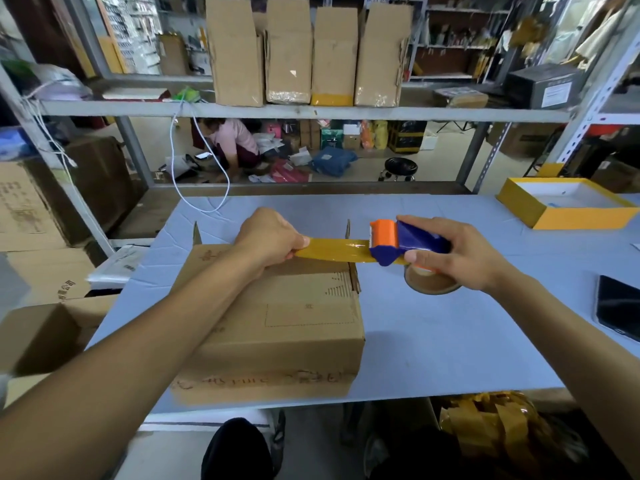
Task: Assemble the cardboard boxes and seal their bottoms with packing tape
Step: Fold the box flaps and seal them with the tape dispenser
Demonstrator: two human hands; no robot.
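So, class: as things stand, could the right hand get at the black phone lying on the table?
Probably not yet: the right hand grips the tape dispenser, whose tape the left hand holds taut. The table towards the phone looks bare, though.

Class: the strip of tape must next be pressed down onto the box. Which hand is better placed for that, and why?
Left. The left hand pinches the tape's free end over the cardboard box; the right hand grips the tape dispenser beyond the box's edge.

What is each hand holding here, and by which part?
The right hand grips the tape dispenser by its blue handle. The left hand pinches the free end of the tape strip above the cardboard box.
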